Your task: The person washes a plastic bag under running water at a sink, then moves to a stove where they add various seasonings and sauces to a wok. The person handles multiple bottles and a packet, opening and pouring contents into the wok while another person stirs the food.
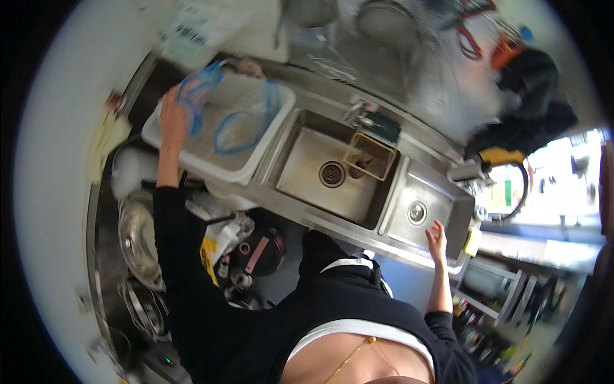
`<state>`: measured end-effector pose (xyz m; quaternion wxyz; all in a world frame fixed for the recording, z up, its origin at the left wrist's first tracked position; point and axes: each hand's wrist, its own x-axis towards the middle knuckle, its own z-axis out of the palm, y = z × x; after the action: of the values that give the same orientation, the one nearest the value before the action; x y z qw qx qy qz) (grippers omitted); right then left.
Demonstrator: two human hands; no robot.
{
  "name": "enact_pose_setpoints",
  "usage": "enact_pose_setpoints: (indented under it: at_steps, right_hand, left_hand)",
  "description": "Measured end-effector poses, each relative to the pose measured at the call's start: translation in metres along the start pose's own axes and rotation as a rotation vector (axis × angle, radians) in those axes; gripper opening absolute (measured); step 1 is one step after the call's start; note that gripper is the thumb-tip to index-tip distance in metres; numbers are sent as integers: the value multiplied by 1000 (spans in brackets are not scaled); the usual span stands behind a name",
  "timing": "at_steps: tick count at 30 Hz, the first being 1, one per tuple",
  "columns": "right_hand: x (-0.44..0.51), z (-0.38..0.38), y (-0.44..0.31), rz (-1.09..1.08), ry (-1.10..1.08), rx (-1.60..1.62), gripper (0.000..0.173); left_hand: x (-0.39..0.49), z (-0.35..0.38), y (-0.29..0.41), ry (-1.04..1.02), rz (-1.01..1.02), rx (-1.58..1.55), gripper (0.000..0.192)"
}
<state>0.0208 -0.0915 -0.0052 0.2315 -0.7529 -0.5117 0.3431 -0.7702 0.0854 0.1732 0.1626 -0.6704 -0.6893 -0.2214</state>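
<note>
On the left, my left hand reaches over the near-left corner of a white plastic tub. A blurred bunch of blue translucent plastic is at its fingers and appears gripped by them. Inside the tub, a blue loop lies over a greyish surface; whether it joins the bunch I cannot tell. To the right, my right hand hangs over the front of the small steel sink basin, fingers apart and holding nothing. Between the hands lies the larger steel sink basin, with a drain strainer in its floor.
A clear rectangular bin sits inside the large basin below a tap. At right stand a black curved faucet and a yellow sponge. Steel bowls fill the left side. Pans and black cloth lie behind.
</note>
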Motion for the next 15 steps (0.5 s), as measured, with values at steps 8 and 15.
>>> enact_pose_setpoints:
  at_steps: [8, 15]
  right_hand:
    - [-20, -15, -18, -140, 287, -121, 35]
    - [-77, -16, -28, -109, 147, -71, 66]
  left_hand:
    - [15, 48, 14, -637, 96, 100, 20]
    - [6, 69, 359, -479, 527, -849, 16]
